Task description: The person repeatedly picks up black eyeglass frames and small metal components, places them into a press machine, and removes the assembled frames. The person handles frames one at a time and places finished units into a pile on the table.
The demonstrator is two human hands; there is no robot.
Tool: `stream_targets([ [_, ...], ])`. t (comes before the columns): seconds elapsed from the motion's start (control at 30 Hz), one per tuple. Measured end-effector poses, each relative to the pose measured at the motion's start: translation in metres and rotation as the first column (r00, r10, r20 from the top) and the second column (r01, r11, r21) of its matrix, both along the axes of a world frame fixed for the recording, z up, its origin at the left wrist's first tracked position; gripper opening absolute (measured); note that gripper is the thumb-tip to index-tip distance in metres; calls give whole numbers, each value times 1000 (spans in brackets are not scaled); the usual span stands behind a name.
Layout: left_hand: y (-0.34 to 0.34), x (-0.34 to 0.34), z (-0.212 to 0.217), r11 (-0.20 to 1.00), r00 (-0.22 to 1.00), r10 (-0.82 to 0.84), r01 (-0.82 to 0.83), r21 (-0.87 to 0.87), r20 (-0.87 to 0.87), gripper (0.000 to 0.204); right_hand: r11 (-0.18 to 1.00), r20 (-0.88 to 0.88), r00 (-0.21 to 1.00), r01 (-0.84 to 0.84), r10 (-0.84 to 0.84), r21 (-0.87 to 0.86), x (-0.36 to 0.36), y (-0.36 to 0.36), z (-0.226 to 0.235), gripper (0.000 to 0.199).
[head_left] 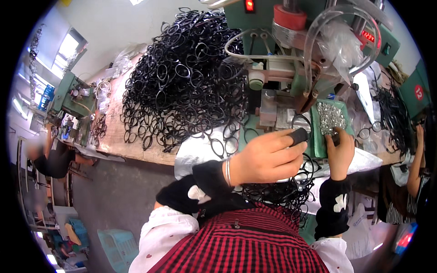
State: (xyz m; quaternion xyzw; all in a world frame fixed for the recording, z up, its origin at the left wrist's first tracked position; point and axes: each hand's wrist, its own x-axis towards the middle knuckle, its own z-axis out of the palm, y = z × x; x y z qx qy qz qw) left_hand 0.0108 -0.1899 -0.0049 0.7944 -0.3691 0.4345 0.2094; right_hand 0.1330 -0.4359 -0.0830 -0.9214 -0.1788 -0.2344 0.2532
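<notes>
My left hand [268, 157] is closed on a black eyeglass frame [311, 125] just in front of the machine's metal fixture [287, 117]. A black cover wraps one finger of that hand, and part of the frame is hidden behind the fingers. My right hand [341, 152] reaches into a green tray [319, 146], its bent fingertips at the heap of small silvery metal parts [331, 117]. Whatever those fingertips pinch is too small to make out. More black frames [282, 193] lie in my lap, below the left hand.
A large pile of black eyeglass frames [182, 82] covers the bench [111, 132] to the left. The green press [255, 45] with a clear hose stands ahead. Dark frames [393, 118] lie at right. People work at both sides; a teal basket [117, 248] stands on the floor.
</notes>
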Motion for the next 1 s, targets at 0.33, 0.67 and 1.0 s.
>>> stream_targets([
  [0.33,128,-35,43,530,561,827,-802,-276,-40,25,972,87,996,-42,22,233,11,15,0,9],
  [0.67,266,42,25,459,510,859,-808,369,50,15,857,-226,955,-49,190,513,15,9,0,18],
  [1.0,232,15,-51,401,329,847,-911,98,-417,31,783,-214,960,-11,183,622,-1,18,8,12],
])
